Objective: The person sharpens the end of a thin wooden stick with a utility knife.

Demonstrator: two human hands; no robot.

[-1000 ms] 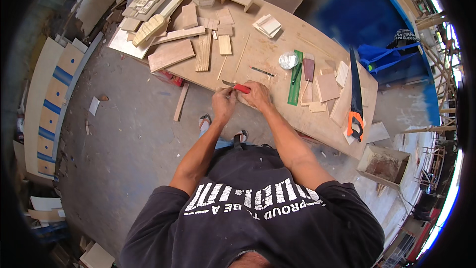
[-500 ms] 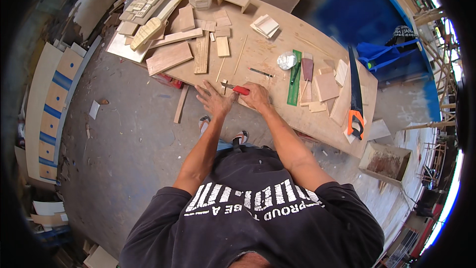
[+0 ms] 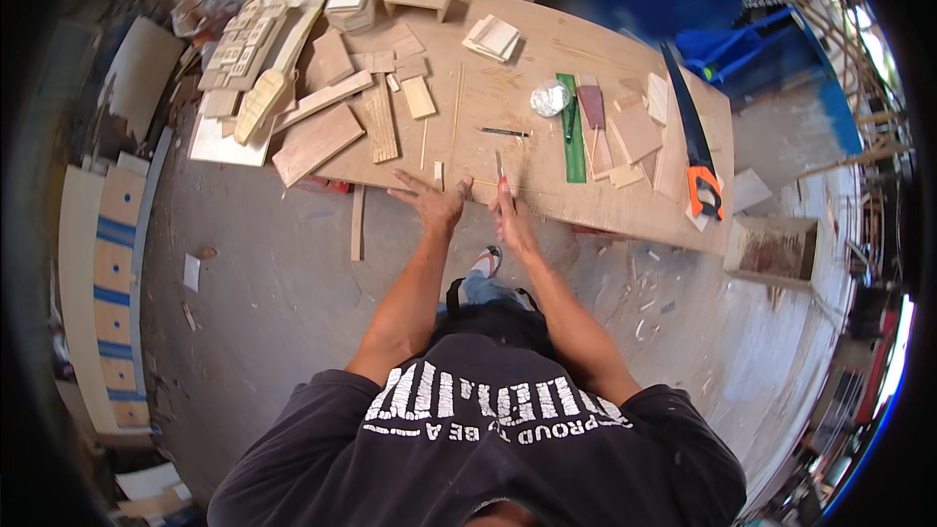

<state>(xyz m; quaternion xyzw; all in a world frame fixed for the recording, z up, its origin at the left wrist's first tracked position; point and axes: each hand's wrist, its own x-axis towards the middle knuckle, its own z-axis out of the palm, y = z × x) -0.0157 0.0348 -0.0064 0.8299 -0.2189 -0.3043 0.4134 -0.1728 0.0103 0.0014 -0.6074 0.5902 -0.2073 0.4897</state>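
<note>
Right hand (image 3: 514, 224): fingers closed around knife (image 3: 503, 177), blade pointing away.
Left hand (image 3: 434, 204): fingers spread, empty, at table (image 3: 625, 210) edge.
Small wood piece (image 3: 438, 175): on table, just beyond left hand; apparently cut.
Thin stick (image 3: 459, 102): farther back; apparently uncut.

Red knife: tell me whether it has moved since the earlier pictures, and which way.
Yes. Judged against the green strip on the table, the red knife has moved right, nearer the strip; its blade, which pointed left, now points forward.
</note>
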